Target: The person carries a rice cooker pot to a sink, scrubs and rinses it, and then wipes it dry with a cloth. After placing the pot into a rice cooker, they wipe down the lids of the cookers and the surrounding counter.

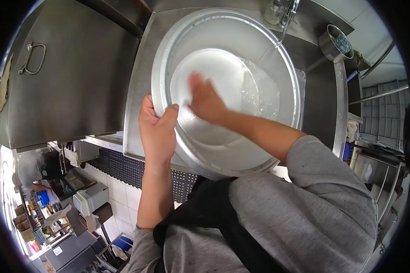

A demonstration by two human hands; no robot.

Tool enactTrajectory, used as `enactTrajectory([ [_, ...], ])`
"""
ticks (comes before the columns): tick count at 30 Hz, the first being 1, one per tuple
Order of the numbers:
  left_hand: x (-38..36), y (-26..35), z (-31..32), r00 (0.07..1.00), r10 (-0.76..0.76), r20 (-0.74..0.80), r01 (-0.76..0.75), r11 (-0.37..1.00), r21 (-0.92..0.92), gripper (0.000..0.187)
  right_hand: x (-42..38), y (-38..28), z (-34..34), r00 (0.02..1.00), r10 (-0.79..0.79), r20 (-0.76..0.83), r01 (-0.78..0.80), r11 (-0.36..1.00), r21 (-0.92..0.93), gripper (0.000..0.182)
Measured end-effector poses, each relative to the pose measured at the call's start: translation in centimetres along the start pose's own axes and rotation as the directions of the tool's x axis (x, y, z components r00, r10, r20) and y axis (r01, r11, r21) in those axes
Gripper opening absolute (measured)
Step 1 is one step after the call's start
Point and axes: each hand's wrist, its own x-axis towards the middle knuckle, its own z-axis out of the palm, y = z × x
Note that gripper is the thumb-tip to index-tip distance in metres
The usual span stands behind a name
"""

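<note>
A large round metal basin [282, 59] is tilted over the steel sink, with some water pooled inside on its right part. My left hand [158, 125] grips the basin's left rim, thumb on top of the edge. Over the inside of the basin is my right hand [207, 98], blurred by motion, its fingers apart and nothing visible in it. A thin stream runs from the faucet [288, 20] into the basin near its upper right rim.
A steel pot [335, 44] with a greenish scrubber stands at the upper right. Beside the faucet is a glass jar [274, 12]. A steel cabinet [73, 73] stands at the left. Black perforated matting [118, 164] lies below, and grey crates [382, 113] are at the right.
</note>
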Motion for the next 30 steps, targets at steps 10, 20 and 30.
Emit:
enactTrajectory([
  [10,-0.3,0.2,0.4,1.000,0.017,0.010,-0.017,1.000,0.007,0.016,5.5,2.1,-0.4,0.975,-0.028,-0.219,0.088,0.959,0.268,0.005],
  [20,-0.4,-0.4,0.5,1.000,0.019,0.017,-0.019,1.000,0.000,0.017,3.2,-1.0,1.0,0.997,0.065,-0.034,-0.042,0.891,0.451,0.011],
  [30,-0.1,-0.5,0.2,1.000,0.018,0.014,-0.018,1.000,0.011,0.021,4.2,2.8,-0.2,0.966,0.211,-0.148,-0.103,0.843,0.528,0.016],
])
